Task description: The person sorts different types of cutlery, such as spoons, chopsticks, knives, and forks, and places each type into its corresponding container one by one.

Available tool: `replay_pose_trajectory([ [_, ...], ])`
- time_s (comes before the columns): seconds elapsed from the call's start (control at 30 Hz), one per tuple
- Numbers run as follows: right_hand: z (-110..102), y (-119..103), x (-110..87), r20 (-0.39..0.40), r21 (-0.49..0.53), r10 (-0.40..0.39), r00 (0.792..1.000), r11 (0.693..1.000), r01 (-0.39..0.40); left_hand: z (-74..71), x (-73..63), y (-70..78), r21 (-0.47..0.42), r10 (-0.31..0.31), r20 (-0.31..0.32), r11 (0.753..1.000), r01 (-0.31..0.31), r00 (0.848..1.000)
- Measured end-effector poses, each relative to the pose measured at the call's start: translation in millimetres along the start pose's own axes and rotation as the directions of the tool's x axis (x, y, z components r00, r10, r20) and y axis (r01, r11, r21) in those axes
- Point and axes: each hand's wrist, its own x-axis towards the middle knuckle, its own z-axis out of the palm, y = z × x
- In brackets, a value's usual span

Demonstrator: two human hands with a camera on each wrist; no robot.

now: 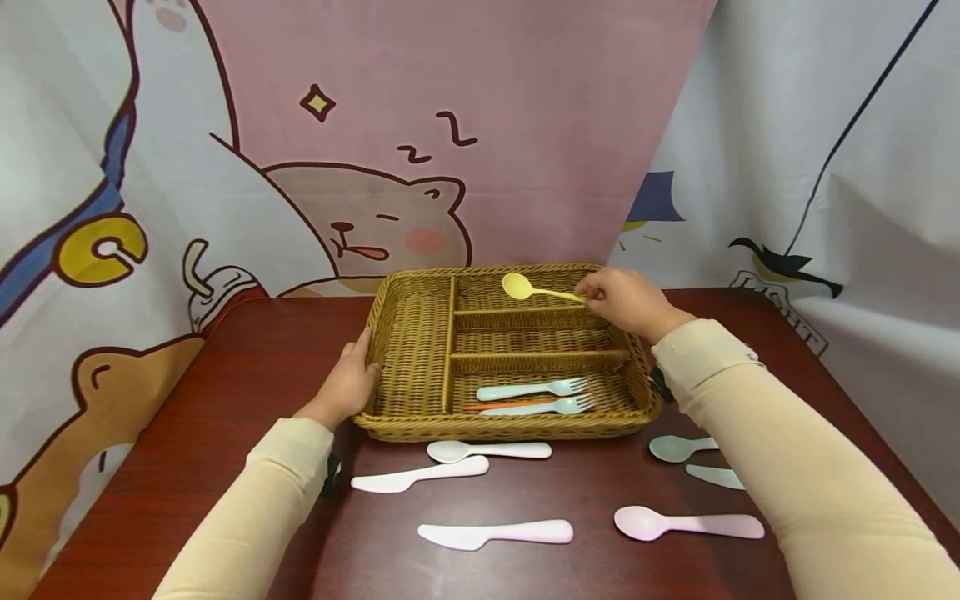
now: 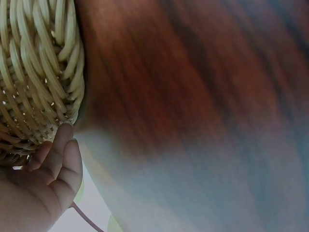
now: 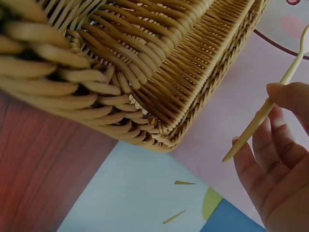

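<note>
In the head view my right hand (image 1: 626,302) pinches the handle end of a yellow spoon (image 1: 517,286) above the back right compartment of a wicker tray (image 1: 411,423). The right wrist view shows the spoon's handle (image 3: 260,116) between thumb and fingers of that hand (image 3: 282,159). My left hand (image 1: 348,379) rests against the tray's left side, fingers straight along the woven wall. From the left wrist, those fingers (image 2: 72,157) touch the wicker near its edge. Two pale blue forks (image 1: 525,390) and an orange piece of cutlery (image 1: 472,407) lie in the front right compartment.
Before the tray lie a white spoon (image 1: 510,450), a white knife (image 1: 420,473), a pink knife (image 1: 495,533) and a pink spoon (image 1: 705,524). Farther right, a grey-green spoon (image 1: 675,448) and a pale knife (image 1: 712,476) are partly under my right sleeve. A printed curtain (image 1: 555,125) hangs behind the table.
</note>
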Motion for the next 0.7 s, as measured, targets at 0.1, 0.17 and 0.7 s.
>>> replay_pose_trajectory([
  [0.1,1,1,6.4,-0.003,-0.021,0.002,1.0,1.0,-0.002,0.6,0.6,-0.2,-0.001,0.0,-0.002,1.0,0.0,1.0],
  [0.17,2,0,10.4,-0.004,-0.03,0.001,1.0,1.0,-0.001,0.9,1.0,-0.3,0.004,0.005,-0.008,1.0,-0.005,1.0],
  [0.7,15,0,32.4,-0.005,-0.097,0.076,0.997,0.992,-0.076,2.1,2.2,-1.9,0.004,-0.002,-0.004,1.0,0.002,1.0],
])
